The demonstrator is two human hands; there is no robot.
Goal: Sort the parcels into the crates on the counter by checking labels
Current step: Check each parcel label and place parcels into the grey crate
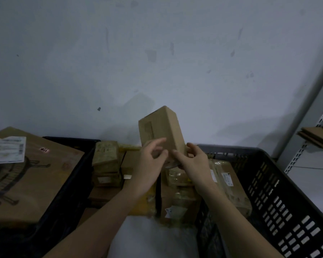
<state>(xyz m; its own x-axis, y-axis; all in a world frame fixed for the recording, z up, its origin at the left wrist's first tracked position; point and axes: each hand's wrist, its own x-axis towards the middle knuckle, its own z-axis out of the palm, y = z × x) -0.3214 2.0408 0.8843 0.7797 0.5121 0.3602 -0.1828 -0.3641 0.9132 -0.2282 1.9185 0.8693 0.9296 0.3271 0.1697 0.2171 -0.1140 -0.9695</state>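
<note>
A small brown cardboard parcel (161, 128) stands tilted on end above the pile, between both hands. My left hand (149, 162) touches its lower left face with loosely bent fingers. My right hand (192, 161) grips its lower right corner with thumb and fingers curled round it. Several taped brown parcels (105, 161) lie on the counter below. A black slotted crate (280, 198) on the right holds a few parcels (229, 183). Another black crate (71, 175) on the left holds a large labelled carton (30, 174).
A plain grey wall rises right behind the counter. White metal shelving (306, 144) with flattened cardboard (319, 136) stands at the far right. A white bag-like parcel (149, 237) lies near the front between my forearms.
</note>
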